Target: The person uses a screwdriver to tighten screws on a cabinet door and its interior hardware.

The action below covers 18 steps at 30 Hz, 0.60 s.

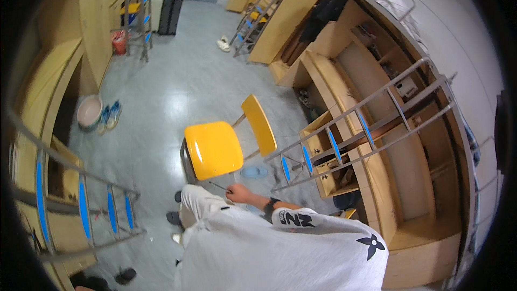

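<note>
My right hand (237,193) is closed around one end of a thin dark rod (218,186), whose exact kind I cannot make out. The rod's free end points toward the near edge of a yellow chair (214,150) with a grey metal frame. Its backrest (259,125) stands on the right side of the seat. A dark band circles my right wrist. My left hand does not show clearly; a small skin-coloured patch at the lower left rim is too cropped to identify.
Metal ladders with blue treads rise at left (83,205) and right (334,143). Wooden desks (344,113) line both sides. On the floor are a blue slipper (254,172), a pink basin (89,111), sneakers (110,116) and, farther off, a black suitcase (170,15).
</note>
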Motion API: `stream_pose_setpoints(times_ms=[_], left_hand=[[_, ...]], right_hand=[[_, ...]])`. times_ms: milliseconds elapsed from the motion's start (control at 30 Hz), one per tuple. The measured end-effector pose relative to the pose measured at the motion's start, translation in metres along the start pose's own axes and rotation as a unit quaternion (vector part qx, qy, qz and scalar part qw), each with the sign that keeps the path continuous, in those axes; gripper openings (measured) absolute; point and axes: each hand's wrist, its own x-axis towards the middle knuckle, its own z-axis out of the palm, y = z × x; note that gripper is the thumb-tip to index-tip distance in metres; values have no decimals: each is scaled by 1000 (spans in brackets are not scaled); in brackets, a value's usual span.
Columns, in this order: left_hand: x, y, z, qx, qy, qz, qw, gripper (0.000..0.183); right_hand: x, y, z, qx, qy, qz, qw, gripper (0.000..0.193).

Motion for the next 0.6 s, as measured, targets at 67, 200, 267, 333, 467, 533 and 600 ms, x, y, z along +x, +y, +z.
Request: stream_pose_setpoints(times_ms=[67, 200, 267, 333, 467, 533, 600], left_hand=[[40, 16, -1, 5, -30, -1, 1000, 35], [142, 63, 4, 19, -89, 24, 996, 35], [172, 49, 14, 24, -101, -9, 995, 36], [228, 71, 36, 34, -132, -2, 991, 36], [345, 111, 81, 53, -160, -6, 986, 36], [390, 128, 100, 73, -173, -8, 982, 36], [431, 146, 123, 85, -189, -14, 978, 36]], right_hand=[[-1, 14, 3, 5, 4, 63, 998, 24], [69, 21, -13, -19, 8, 134, 991, 26], [64, 45, 9, -6, -40, 159, 986, 26], [129, 50, -2, 30, -13, 137, 990, 23], [248, 35, -21, 172, -7, 164, 971, 23], [289, 30, -41, 207, 36, 156, 965, 23], [324, 6, -97, 221, 60, 168, 959, 24]])
